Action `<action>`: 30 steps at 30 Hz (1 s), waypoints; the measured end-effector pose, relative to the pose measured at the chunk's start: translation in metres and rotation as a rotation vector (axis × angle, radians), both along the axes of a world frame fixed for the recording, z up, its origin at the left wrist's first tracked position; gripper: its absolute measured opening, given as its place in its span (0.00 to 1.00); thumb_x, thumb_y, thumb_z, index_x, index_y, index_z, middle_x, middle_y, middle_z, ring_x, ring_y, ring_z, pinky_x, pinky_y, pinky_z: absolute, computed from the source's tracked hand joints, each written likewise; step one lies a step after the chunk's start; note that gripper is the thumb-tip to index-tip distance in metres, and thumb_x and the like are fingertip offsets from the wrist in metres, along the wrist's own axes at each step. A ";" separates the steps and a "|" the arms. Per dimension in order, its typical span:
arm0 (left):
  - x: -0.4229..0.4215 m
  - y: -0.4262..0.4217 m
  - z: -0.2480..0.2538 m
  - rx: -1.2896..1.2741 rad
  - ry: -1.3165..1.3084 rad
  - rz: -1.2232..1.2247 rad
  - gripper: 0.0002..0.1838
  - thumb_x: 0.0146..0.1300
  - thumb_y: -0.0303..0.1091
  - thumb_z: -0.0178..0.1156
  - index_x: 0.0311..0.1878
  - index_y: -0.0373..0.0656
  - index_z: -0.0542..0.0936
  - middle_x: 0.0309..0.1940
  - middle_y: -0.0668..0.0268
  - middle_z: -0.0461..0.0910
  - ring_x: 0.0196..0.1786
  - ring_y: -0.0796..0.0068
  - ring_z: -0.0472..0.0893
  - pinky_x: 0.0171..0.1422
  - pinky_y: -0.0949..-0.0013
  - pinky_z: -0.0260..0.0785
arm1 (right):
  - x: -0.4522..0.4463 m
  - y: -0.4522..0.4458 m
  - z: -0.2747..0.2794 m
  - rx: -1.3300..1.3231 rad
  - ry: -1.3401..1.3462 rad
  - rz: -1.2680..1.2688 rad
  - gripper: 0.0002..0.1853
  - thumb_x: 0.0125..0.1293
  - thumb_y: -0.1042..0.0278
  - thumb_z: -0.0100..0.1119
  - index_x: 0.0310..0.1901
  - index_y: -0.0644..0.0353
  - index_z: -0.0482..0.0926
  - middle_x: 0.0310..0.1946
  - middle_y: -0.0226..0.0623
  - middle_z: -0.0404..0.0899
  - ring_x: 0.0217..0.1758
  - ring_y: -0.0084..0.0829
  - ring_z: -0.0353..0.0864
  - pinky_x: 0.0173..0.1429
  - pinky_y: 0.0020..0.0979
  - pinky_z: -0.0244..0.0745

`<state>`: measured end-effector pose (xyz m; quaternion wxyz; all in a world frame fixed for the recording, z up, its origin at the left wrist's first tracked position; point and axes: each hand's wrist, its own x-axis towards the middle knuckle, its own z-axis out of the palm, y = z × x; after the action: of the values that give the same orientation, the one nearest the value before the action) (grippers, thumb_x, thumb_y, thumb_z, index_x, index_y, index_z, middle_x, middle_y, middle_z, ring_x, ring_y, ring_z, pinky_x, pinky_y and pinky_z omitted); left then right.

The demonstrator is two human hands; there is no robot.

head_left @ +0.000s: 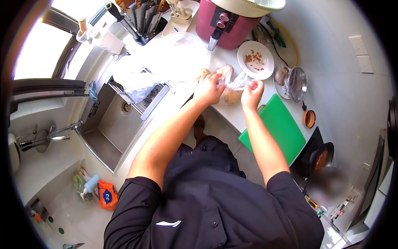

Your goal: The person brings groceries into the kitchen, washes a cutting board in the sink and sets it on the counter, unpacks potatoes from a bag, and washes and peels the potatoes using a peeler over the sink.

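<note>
Over the counter, a clear plastic bag [239, 83] is stretched between my two hands. My right hand [252, 95] is closed, pinching the bag's edge with thumb and fingers. My left hand [209, 89] has its fingers bent at the bag's other side, thumb and forefinger on the film. A yellowish-brown lump [232, 96] shows in the lower part of the bag; its kind cannot be made out. Just beyond my left fingers lie a pale brown round item [203, 73] and a second wrapped bag [225, 72] with pinkish contents.
A white plate [253, 71] with reddish-brown bits lies beyond my right hand. The green cutting board [275, 128] juts over the counter edge. A red air fryer [226, 27], knife block [143, 25], clear bowl [182, 45], lidded dish [290, 81] and sink [114, 133] surround the work area.
</note>
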<state>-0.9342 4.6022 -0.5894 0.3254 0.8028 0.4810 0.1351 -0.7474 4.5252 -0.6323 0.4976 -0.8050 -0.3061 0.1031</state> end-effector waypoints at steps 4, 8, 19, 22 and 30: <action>0.004 0.004 -0.022 0.019 0.068 -0.047 0.23 0.67 0.47 0.65 0.62 0.51 0.81 0.50 0.63 0.85 0.61 0.55 0.78 0.70 0.46 0.63 | -0.017 -0.016 -0.006 -0.017 0.036 0.069 0.15 0.58 0.78 0.60 0.48 0.62 0.76 0.44 0.38 0.75 0.42 0.33 0.76 0.53 0.34 0.76; -0.011 -0.016 -0.020 0.228 -0.068 0.114 0.19 0.64 0.47 0.67 0.55 0.51 0.84 0.45 0.63 0.83 0.58 0.56 0.78 0.67 0.48 0.64 | 0.002 -0.021 -0.020 0.191 0.113 0.006 0.04 0.66 0.76 0.59 0.41 0.62 0.78 0.35 0.33 0.79 0.38 0.27 0.78 0.48 0.32 0.76; 0.016 -0.001 -0.019 0.168 -0.430 0.116 0.08 0.68 0.29 0.63 0.47 0.43 0.87 0.43 0.57 0.85 0.51 0.51 0.81 0.57 0.53 0.73 | 0.038 0.042 0.049 -0.417 -0.553 1.006 0.09 0.69 0.61 0.60 0.46 0.48 0.86 0.51 0.32 0.85 0.61 0.40 0.76 0.66 0.47 0.62; 0.016 0.005 -0.008 0.139 -0.475 0.188 0.07 0.66 0.28 0.63 0.44 0.42 0.87 0.41 0.57 0.86 0.49 0.50 0.83 0.57 0.53 0.74 | 0.042 0.035 0.056 -0.364 -0.445 0.910 0.06 0.71 0.63 0.57 0.42 0.51 0.82 0.50 0.34 0.85 0.61 0.42 0.76 0.66 0.48 0.61; 0.006 -0.014 -0.026 0.205 -0.258 0.148 0.07 0.69 0.34 0.63 0.44 0.48 0.88 0.41 0.65 0.87 0.47 0.58 0.84 0.56 0.55 0.71 | 0.075 0.013 -0.004 -0.181 0.159 0.634 0.21 0.73 0.53 0.52 0.42 0.64 0.87 0.35 0.46 0.88 0.41 0.46 0.87 0.48 0.41 0.77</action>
<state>-0.9285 4.5886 -0.6151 0.2898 0.7703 0.4768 0.3088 -0.6720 4.5379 -0.6364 0.3895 -0.7003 -0.4909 0.3418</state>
